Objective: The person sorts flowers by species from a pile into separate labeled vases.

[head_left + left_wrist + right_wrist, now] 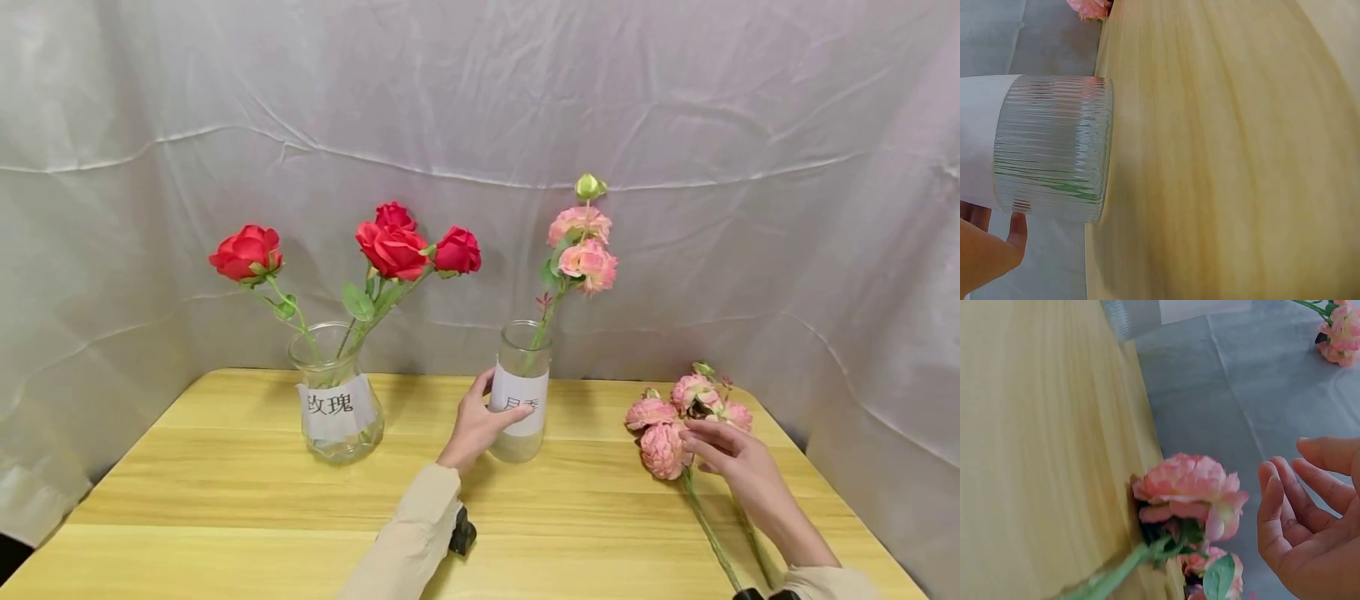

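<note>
My left hand (480, 425) grips a clear cylindrical glass vase (519, 448) with a white paper label, its thumb across the front and its fingers round the left side. One pink flower stem (589, 265) with two blooms and a green bud stands in this vase. In the left wrist view the ribbed vase base (1054, 150) shows beside the fingers. My right hand (742, 475) hovers by loose pink flowers (663, 450) lying on the table's right side. In the right wrist view, the right hand (1310, 531) has loosely bent fingers with nothing between them, apart from the nearest bloom (1191, 490).
A wider, flared glass vase (333, 450) with a white label stands at the left, holding several red roses (393, 248). The wooden table (225, 500) ends at a grey cloth backdrop (480, 100) behind and at both sides.
</note>
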The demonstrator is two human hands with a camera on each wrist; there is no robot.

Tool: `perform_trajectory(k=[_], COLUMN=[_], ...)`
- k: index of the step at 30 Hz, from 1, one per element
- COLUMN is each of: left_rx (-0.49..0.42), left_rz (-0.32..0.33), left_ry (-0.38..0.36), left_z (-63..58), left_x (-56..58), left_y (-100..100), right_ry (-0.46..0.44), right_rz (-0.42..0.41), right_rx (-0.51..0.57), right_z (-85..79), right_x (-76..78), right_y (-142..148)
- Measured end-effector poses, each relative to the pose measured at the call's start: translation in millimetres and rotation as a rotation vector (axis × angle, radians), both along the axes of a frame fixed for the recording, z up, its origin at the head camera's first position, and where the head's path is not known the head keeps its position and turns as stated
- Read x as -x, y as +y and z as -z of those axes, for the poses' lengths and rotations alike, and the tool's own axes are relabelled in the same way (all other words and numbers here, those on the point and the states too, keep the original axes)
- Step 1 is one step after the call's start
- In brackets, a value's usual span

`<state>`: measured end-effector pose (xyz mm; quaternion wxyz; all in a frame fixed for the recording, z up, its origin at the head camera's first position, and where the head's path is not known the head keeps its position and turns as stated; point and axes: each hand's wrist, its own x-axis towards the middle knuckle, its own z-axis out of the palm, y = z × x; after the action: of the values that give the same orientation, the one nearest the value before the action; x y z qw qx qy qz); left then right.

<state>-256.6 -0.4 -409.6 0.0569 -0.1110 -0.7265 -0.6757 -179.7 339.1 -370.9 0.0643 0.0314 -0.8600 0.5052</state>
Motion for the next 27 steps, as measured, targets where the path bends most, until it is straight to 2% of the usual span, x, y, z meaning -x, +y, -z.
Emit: perform_trajectory(k=[4,9,15,20,22,23,27], left_rx=[0.003,0.004,0.002,0.001,0.002,0.000,-0.012], left_rz=[0.000,0.003,0.010,0.012,0.011,0.009,-0.004], left_ry=[0.002,0.000,-0.003,-0.006,-0.009,-0.003,-0.001], left_z=[-0.1,0.1,-0.9,-22.7,-24.3,-22.7,-2.6], left_x=[0.3,-0.1,-1.6,-18.4,-19.4,-18.3,-2.5], left_y=[-1,-1,1,0,0,0,1], right_ry=[-0.019,-0.043,-0.138,-0.184,-0.186,-0.193,-0.222], right_rz=[0.008,-0.006,-0.005,-0.029,-0.046,-0.056,-0.094], right_rx=[0.018,-0.008,-0.029,-0.039,-0.057,-0.072,-0.166], right_z=[3.8,9.3,14.9,18.4,19.5,20.0,19.4], right_x=[-5.5,-9.6,-12.4,-13.4,-13.6,-13.4,-11.3], right_y=[6,13,20,22,22,22,23])
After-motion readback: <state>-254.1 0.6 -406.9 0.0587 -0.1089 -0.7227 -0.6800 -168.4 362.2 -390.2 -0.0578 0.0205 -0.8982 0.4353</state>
